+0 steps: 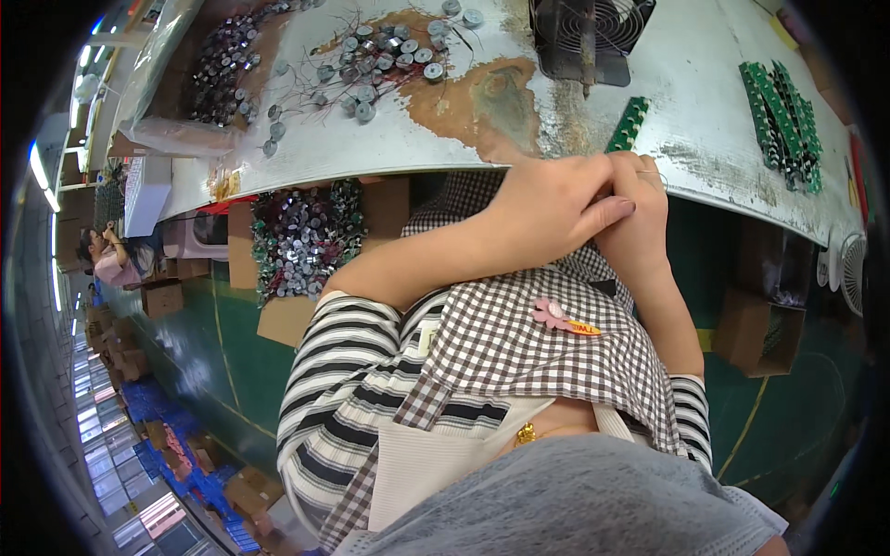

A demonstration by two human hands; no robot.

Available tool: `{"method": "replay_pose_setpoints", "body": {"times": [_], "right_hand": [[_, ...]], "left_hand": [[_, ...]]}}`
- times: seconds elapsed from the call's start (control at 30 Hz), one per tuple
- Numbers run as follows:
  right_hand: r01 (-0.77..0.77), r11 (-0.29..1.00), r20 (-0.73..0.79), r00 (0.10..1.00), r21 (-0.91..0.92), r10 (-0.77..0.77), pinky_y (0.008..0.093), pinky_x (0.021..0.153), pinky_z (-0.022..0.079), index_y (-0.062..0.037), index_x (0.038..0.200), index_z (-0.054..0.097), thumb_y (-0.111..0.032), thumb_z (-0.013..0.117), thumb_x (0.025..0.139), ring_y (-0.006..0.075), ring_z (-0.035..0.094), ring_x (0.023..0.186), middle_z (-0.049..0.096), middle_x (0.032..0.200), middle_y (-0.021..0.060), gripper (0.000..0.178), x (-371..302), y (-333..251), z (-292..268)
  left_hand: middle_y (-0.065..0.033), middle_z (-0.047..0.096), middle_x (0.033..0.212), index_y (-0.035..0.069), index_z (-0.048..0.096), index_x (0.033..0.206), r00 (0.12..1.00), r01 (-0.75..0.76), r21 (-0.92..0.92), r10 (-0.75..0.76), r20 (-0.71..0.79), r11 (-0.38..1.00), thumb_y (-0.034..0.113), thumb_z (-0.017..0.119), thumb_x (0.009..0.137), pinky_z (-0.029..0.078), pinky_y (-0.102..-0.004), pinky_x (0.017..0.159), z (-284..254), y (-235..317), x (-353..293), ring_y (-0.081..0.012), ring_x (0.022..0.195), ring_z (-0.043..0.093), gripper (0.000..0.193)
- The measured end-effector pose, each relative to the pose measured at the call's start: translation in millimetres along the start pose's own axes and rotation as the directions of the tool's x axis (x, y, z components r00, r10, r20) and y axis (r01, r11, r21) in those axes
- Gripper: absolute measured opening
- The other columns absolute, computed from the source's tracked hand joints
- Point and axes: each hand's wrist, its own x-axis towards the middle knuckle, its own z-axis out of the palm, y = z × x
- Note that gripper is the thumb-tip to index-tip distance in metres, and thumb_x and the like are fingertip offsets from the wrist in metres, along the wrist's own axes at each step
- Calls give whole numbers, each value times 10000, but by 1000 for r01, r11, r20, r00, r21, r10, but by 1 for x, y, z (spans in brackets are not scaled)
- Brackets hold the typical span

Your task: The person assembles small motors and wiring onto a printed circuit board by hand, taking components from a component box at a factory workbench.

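Note:
My left hand (pixel 561 199) and my right hand (pixel 640 199) are clasped together at the near edge of the worktable (pixel 705 181). The left thumb lies across the right hand, and the fingers of both are closed around one another. A thin ring shows on a right finger. No tool or part is visible in either hand; the space between the palms is hidden. Just beyond my knuckles lies a short green circuit-board strip (pixel 629 125). Several small round motors (pixel 366 69) with thin red wires are scattered at the far left of the tabletop.
A black-framed fan (pixel 593 37) stands at the back. More green circuit-board strips (pixel 781 125) are bundled at the right. A plastic-lined box (pixel 176 137) of motors sits at the left. Below the edge, an open carton (pixel 243 246) holds more parts. A person (pixel 125 259) sits far left.

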Motion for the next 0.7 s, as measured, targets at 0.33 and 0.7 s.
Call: {"method": "replay_pose_setpoints", "body": {"times": [0.33,0.7], "right_hand": [[-154,984,43,988,89,150,405,718,456,8,868,546,3,632,724,335,573,817,601,839,155,167,10,1,0],[-377,719,183,924,584,335,263,644,458,22,955,570,-65,578,893,116,565,692,630,837,74,107,7,1,2]], "left_hand": [[-122,564,671,-10,563,844,996,67,-109,-74,-56,992,125,622,853,432,-327,506,-14,-24,2,-215,547,550,148],[-93,581,674,16,600,791,988,4,55,5,-152,998,135,643,799,461,-299,543,-53,-53,20,-191,588,590,126]]}}
